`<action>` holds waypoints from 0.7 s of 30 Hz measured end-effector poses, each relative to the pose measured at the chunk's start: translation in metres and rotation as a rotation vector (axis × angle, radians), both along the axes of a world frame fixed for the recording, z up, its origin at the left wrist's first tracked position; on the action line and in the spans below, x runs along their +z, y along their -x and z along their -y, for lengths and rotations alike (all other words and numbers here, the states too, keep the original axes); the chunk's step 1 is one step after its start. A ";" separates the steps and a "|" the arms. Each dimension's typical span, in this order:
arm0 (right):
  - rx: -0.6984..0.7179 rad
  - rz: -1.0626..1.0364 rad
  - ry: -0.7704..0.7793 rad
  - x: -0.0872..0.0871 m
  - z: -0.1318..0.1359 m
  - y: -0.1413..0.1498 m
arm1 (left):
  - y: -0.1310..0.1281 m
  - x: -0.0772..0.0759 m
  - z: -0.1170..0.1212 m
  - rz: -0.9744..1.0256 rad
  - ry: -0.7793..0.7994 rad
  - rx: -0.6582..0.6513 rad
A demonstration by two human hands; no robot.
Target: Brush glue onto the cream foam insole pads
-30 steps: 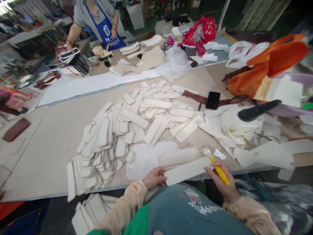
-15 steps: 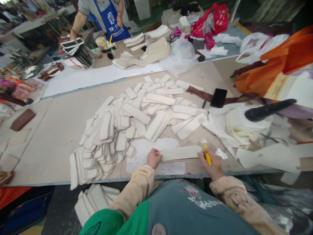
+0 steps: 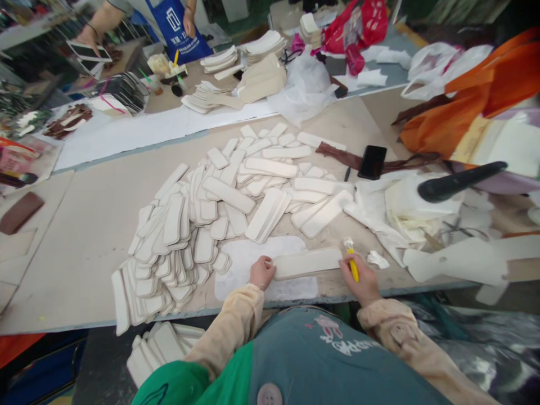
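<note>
Here, the strip is held at both ends, on or just over the paper, nearer the body than the pile. Its left end is pinched by the left hand; its right end is touched by the right hand, in which the yellow tool is gripped. It is judged light, flat and fairly stiff, easily smudged, best taken by the end edges.
</note>
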State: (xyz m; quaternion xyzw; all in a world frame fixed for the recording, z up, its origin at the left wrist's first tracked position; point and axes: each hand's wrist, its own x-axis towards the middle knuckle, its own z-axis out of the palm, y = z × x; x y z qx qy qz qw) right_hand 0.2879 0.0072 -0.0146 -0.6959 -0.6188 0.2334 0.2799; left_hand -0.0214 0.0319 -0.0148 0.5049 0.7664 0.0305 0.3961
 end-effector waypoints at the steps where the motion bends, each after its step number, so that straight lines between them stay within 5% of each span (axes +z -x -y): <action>1: 0.001 0.010 -0.002 0.000 0.000 0.000 | 0.001 0.000 0.000 0.003 -0.004 -0.010; 21: 0.055 0.405 0.004 -0.017 -0.010 0.002 | 0.001 0.001 -0.008 0.009 -0.020 -0.099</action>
